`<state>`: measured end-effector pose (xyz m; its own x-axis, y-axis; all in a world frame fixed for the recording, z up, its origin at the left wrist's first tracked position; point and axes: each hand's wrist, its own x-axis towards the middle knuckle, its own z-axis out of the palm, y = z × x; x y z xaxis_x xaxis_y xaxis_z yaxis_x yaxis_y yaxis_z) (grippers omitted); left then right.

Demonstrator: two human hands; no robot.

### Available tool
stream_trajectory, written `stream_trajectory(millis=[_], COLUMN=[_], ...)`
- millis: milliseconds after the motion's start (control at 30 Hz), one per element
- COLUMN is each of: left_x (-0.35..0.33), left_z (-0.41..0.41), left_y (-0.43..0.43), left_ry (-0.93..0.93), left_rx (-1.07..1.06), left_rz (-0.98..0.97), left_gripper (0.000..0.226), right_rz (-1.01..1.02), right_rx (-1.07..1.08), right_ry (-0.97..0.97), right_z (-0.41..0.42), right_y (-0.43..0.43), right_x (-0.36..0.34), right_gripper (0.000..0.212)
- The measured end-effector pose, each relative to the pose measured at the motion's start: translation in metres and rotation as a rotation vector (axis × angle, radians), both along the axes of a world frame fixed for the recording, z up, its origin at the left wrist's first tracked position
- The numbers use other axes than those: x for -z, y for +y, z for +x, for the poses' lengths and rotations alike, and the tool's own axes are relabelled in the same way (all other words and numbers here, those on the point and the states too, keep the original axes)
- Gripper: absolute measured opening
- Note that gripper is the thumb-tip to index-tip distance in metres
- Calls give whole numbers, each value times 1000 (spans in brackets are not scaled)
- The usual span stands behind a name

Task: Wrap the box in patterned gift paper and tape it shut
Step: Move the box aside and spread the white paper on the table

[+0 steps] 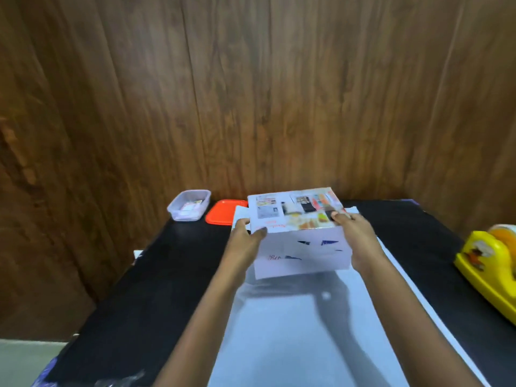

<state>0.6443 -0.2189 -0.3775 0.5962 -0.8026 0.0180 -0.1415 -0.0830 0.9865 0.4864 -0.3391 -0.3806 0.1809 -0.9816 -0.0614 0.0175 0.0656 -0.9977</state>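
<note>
Box (pixel 303 248) sits between left grip (pixel 246 233) and right grip (pixel 356 233), both grasping it.

Small indoor packing bench; home or office corner, can't tell which. Dark brown wood-grain panel wall (pixel 251 93) closes it in on three sides. Black-covered tabletop (pixel 156 275) butts against it. Yellow plastic desktop tape dispenser (pixel 485 263) sits at the right edge, with a clear rectangular plastic tub (pixel 190 205) and flat orange plastic lid (pixel 224 212) at the back.
</note>
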Motion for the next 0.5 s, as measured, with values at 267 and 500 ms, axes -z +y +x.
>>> stream_trajectory(millis=[267,500], left_x=[14,27], left_z=[-31,-30], left_y=[-14,-8], left_ry=[-10,71], left_rx=[102,61], left_rz=[62,85], left_gripper=[17,15], right_rz=[89,89], right_rx=[82,43], right_ry=[66,83], right_z=[-42,-47], right_y=[4,10], right_x=[26,32], right_gripper=[26,30])
